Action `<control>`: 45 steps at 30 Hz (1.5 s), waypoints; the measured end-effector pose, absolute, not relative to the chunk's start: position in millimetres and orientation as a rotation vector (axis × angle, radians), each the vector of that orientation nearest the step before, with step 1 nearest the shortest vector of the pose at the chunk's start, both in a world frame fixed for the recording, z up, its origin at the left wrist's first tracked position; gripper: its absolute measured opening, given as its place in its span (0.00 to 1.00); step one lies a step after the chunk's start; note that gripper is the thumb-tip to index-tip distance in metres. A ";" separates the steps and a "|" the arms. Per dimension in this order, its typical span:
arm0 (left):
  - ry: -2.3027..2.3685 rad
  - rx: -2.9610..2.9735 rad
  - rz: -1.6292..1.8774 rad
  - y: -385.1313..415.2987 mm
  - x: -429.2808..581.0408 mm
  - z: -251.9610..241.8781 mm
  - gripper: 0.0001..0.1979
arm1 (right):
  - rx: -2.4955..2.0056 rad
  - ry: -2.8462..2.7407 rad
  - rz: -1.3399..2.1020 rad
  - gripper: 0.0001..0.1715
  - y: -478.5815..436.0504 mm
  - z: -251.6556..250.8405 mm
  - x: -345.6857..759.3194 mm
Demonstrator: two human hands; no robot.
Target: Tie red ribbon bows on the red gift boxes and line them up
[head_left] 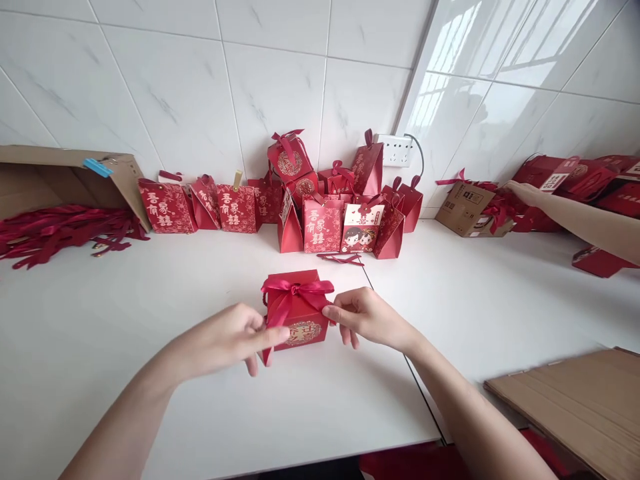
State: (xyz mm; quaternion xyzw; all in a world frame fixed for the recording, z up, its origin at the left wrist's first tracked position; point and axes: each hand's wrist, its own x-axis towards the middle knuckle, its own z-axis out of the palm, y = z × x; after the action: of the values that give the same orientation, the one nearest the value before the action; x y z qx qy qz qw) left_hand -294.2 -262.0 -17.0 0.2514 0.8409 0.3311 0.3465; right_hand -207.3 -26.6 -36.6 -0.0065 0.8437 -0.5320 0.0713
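A small red gift box [299, 320] with a gold emblem on its front stands on the white table [125, 313] before me. A red satin ribbon [295, 291] is tied in a bow across its top. My left hand [227, 340] pinches a ribbon tail at the box's left side, fingers closed. My right hand [365, 317] pinches the ribbon end at the box's right edge, fingers closed too.
Several red gift boxes and bags [320, 200] stand against the tiled wall. An open cardboard box [65, 175] with loose red ribbons [60, 230] lies at the left. Another person's arm [575, 217] reaches over boxes at the right. Flat cardboard [575, 400] lies near right.
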 end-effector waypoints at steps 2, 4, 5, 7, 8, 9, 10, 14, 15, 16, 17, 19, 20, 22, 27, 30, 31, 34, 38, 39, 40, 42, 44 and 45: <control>2.175 0.647 0.968 -261.9 -287.1 -26.5 0.25 | -0.035 2.525 -1.639 0.22 -26.0 -37.4 -208.8; 2.115 0.653 1.099 -260.6 -284.0 -35.1 0.24 | -0.032 2.520 -1.660 0.22 -25.9 -37.9 -210.4; 2.091 0.662 1.150 -260.1 -283.7 -38.2 0.24 | -0.036 2.514 -1.664 0.22 -25.9 -37.8 -211.0; 2.072 0.697 1.188 -260.7 -284.7 -41.6 0.22 | -0.052 2.491 -1.662 0.22 -25.6 -36.8 -211.4; 2.069 0.716 1.180 -262.1 -285.7 -42.1 0.22 | -0.061 2.474 -1.657 0.22 -24.8 -35.9 -211.2; 2.058 0.734 1.164 -264.5 -287.0 -42.1 0.21 | -0.072 2.454 -1.646 0.22 -23.3 -34.8 -211.0; 2.033 0.755 1.140 -267.9 -288.5 -41.7 0.19 | -0.091 2.424 -1.629 0.22 -20.8 -33.7 -210.7; 1.900 0.806 0.981 -287.1 -299.8 -38.3 0.12 | -0.190 2.283 -1.513 0.24 -4.4 -32.8 -213.7; 1.914 0.778 0.972 -290.6 -303.9 -37.2 0.12 | -0.177 2.298 -1.534 0.27 -0.8 -34.2 -216.5; 1.967 0.726 1.013 -292.1 -308.2 -36.0 0.14 | -0.134 2.342 -1.590 0.30 1.5 -36.3 -220.3; 2.051 0.649 1.105 -291.2 -312.3 -34.9 0.16 | -0.067 2.407 -1.671 0.34 1.8 -38.9 -224.8; 2.227 0.467 1.365 -281.4 -318.7 -33.3 0.21 | 0.074 2.514 -1.832 0.38 -4.0 -44.3 -234.5; 2.292 0.392 1.470 -273.4 -320.5 -33.0 0.23 | 0.114 2.543 -1.883 0.38 -9.6 -46.6 -238.8; 2.367 0.360 1.547 -255.0 -320.7 -34.2 0.25 | 0.123 2.571 -1.937 0.36 -23.0 -49.8 -244.5; 2.458 0.506 1.675 -226.7 -306.6 -46.1 0.19 | 0.102 2.541 -2.074 0.31 -40.2 -56.7 -244.3; 2.480 0.485 1.793 -223.5 -296.5 -56.2 0.20 | 0.074 2.352 -2.250 0.30 -37.9 -65.3 -243.8; 2.477 0.477 1.837 -222.9 -294.1 -59.4 0.20 | 0.067 2.297 -2.293 0.30 -37.1 -68.2 -244.2; 2.432 0.461 1.950 -220.3 -290.5 -67.4 0.20 | 0.053 2.200 -2.347 0.30 -36.2 -75.1 -246.4; 2.335 0.468 2.048 -217.4 -291.0 -72.2 0.20 | 0.034 2.087 -2.391 0.30 -35.1 -79.9 -248.3; 2.310 0.470 2.066 -217.2 -291.4 -72.5 0.20 | 0.030 2.067 -2.399 0.29 -34.2 -80.9 -248.6; 2.284 0.470 2.083 -217.3 -291.6 -72.7 0.20 | 0.026 2.052 -2.402 0.28 -32.9 -81.9 -248.9; 2.227 0.465 2.114 -217.8 -291.9 -73.0 0.20 | 0.024 2.042 -2.395 0.27 -30.1 -83.9 -249.2; 2.164 0.458 2.138 -218.5 -291.9 -73.6 0.19 | 0.040 2.068 -2.380 0.26 -27.6 -85.0 -248.6; 2.135 0.454 2.147 -218.8 -292.0 -74.2 0.19 | 0.057 2.095 -2.376 0.25 -26.9 -85.2 -248.0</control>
State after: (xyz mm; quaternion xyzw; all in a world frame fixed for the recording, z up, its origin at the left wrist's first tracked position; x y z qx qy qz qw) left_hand -292.0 -218.8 -74.2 0.1483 0.6967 0.7007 0.0399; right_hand -248.0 -26.9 -85.2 0.0179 0.6612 -0.7499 -0.0136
